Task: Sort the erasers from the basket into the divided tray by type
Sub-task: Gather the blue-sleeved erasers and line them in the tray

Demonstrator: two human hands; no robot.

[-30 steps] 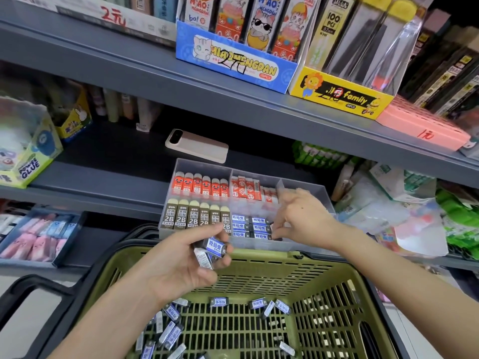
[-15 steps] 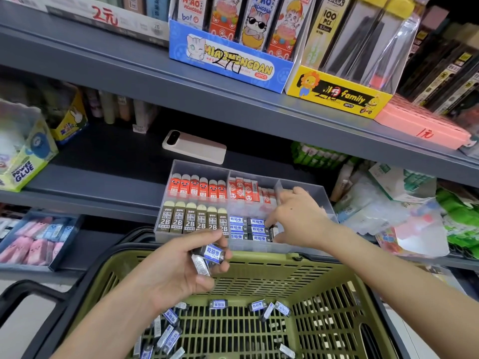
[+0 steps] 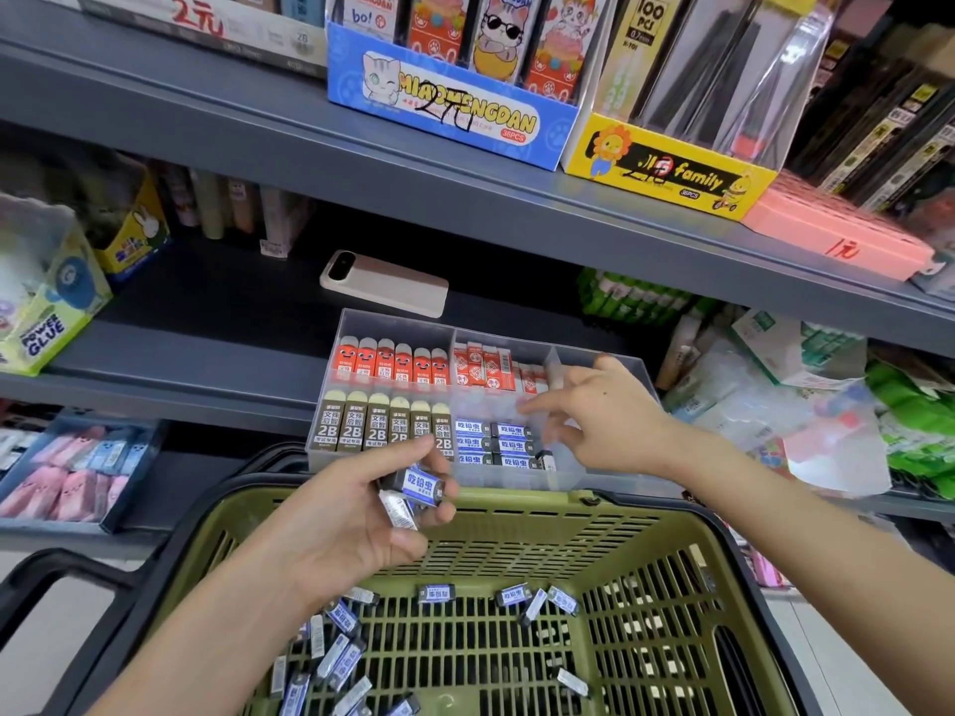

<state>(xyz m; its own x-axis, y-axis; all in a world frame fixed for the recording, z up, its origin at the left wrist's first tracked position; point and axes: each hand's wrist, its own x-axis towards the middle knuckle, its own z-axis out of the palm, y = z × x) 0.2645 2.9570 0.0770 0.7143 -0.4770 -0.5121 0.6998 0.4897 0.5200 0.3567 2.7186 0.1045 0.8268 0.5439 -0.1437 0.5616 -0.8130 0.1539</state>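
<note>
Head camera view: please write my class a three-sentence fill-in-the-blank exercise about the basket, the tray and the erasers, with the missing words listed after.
1. The basket below the hands is ____ in colour.
2. The brown erasers standing in the divided tray are marked ____.
3. The left hand grips small erasers whose labels are ____ with white characters.

Missing words: green; 2B; blue.

Bright, even light from above; shadows faint. Recess under upper shelf (image 3: 206,121) dim. Right hand (image 3: 615,421) motion-blurred. Glare on clear packs (image 3: 723,69). Wide-angle bowing at edges; glue box (image 3: 46,312) soft.
</note>
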